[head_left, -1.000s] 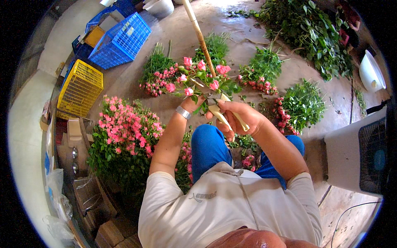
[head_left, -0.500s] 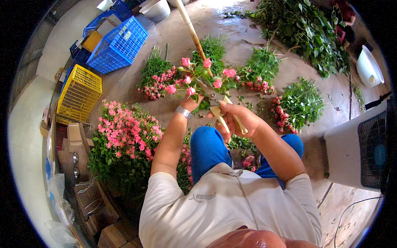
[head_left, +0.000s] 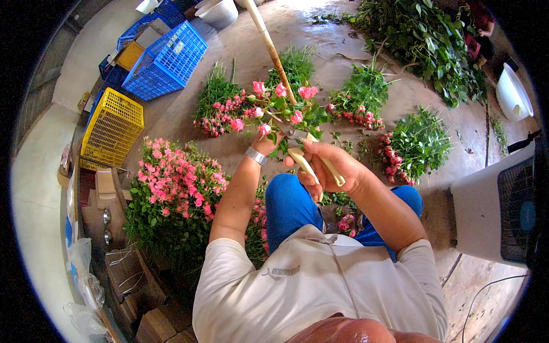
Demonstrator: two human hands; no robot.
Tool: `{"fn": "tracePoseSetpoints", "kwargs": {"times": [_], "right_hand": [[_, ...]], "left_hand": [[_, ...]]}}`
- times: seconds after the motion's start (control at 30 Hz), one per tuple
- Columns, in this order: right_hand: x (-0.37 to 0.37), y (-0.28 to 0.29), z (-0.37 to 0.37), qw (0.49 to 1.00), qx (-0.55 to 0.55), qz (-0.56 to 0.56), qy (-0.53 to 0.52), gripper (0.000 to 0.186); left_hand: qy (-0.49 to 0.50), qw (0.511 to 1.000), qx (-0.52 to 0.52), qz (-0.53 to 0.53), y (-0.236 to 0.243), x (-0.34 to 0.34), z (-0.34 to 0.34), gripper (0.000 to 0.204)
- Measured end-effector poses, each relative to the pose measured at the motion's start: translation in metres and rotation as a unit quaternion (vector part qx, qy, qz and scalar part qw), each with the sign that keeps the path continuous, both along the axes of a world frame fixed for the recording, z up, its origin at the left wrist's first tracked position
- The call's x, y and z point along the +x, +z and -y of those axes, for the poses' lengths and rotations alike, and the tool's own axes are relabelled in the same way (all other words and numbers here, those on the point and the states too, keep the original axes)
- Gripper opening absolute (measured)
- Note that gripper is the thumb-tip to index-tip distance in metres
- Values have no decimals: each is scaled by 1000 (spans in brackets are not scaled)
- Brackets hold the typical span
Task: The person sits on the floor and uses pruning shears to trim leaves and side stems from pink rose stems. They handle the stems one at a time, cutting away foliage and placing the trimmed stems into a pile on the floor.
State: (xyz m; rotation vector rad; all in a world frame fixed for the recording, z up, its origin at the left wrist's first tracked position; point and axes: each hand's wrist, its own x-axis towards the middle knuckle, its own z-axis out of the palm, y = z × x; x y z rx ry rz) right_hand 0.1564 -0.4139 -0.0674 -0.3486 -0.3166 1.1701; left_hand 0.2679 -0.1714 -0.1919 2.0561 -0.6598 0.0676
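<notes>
My left hand (head_left: 266, 144), with a silver watch at its wrist, is closed round the stems of a small bunch of pink roses (head_left: 296, 117) in front of my knees. Leaves and blooms partly cover its fingers. In my right hand (head_left: 342, 164) is a pair of pruning shears (head_left: 303, 161) with cream handles, spread apart. Their blades reach in among the rose stems beside my left hand; leaves hide the tips. A long bamboo pole (head_left: 267, 41) stands behind the bunch, its lower end covered by the flowers.
A big heap of pink roses (head_left: 177, 180) lies at my left. Several rose bundles (head_left: 420, 140) are spread over the floor ahead. Blue (head_left: 171, 57) and yellow crates (head_left: 114, 123) line the left wall. At right are a white fan-like unit (head_left: 486, 200) and a white basin (head_left: 512, 94).
The rose blooms in my left hand have turned and shifted slightly. My right hand keeps the shears among the stems, nearly in the same place.
</notes>
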Motion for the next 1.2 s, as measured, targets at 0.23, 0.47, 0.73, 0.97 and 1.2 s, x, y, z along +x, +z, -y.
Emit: {"fn": "tracePoseSetpoints", "kwargs": {"times": [0.23,0.47,0.73,0.97,1.2], "right_hand": [[-16,10,-2,994,48,-94,38,52],[-12,0,1,994,31,-105,20,43],[-35,35,6,995,18,81,-45,47],[-50,-4,55,971,-112,162,-134,56],[-98,-89,181,923,-182,5,-340,52]], "left_hand": [[14,998,58,-9,-5,2,-15,28],[72,977,201,12,-39,13,-33,29],[122,985,116,-34,-40,34,-11,30],[222,973,-39,-55,-13,108,-7,23],[263,962,-63,-38,-4,142,8,20]]}}
